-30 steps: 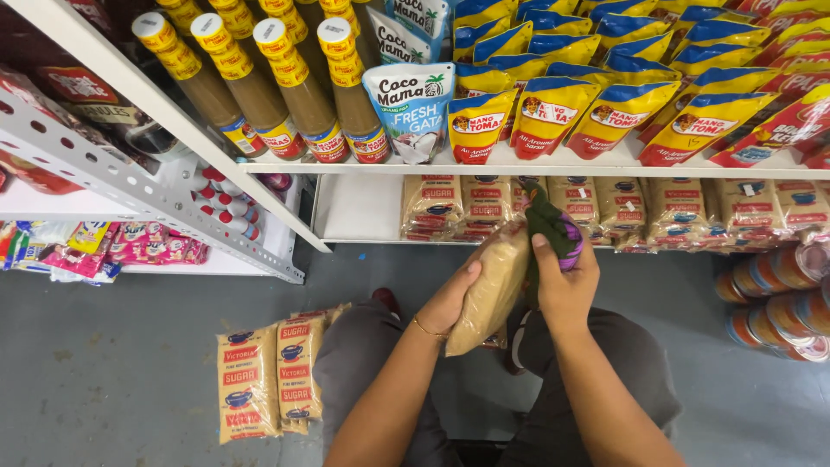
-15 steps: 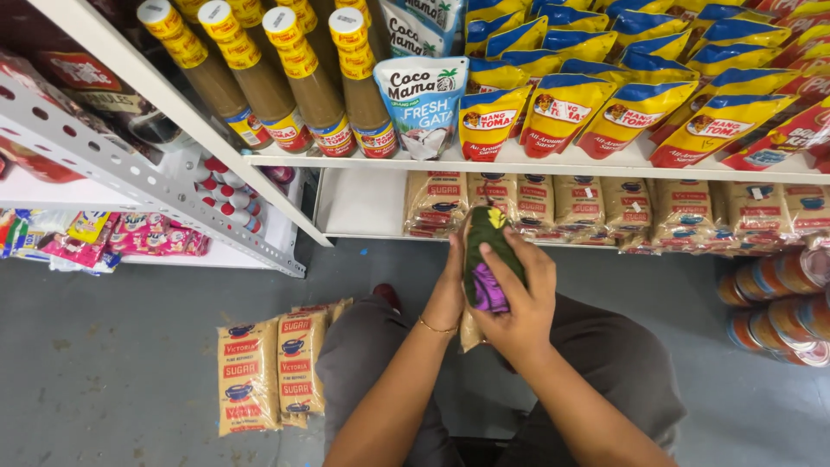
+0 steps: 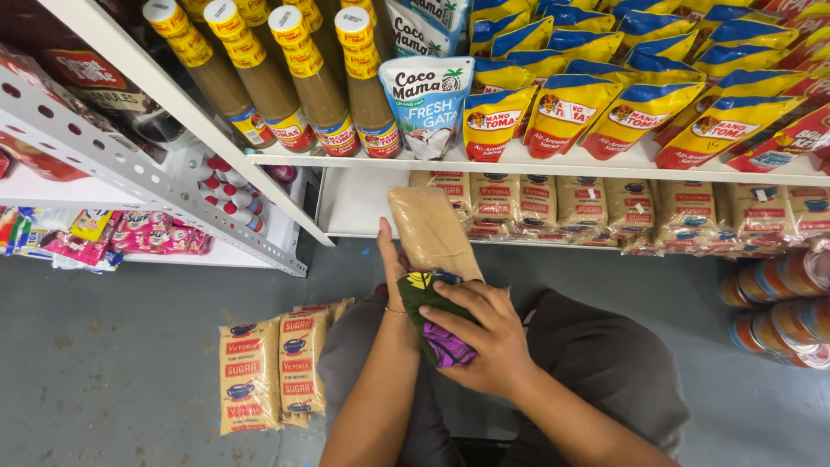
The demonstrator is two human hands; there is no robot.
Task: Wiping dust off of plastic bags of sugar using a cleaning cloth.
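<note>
My left hand (image 3: 395, 268) holds a tan packet of brown sugar (image 3: 430, 230) upright in front of the lowest shelf (image 3: 359, 207). My right hand (image 3: 486, 337) presses a dark green and purple cloth (image 3: 437, 322) against the packet's lower end. A row of matching sugar packets (image 3: 553, 206) stands on that shelf just behind. I am crouched, my knees in grey trousers below the hands.
Several more sugar packets (image 3: 270, 374) lie on the grey floor at my left. Above are brown sauce bottles (image 3: 298, 82), a white pouch (image 3: 427, 104) and yellow-blue pouches (image 3: 605, 104). Cans (image 3: 778, 303) stack at the right. A metal shelf upright (image 3: 147, 173) slants left.
The cloth hand slid from the packet's top down to its lower end, uncovering the upper part. The packet has turned upright and shifted left toward the shelf.
</note>
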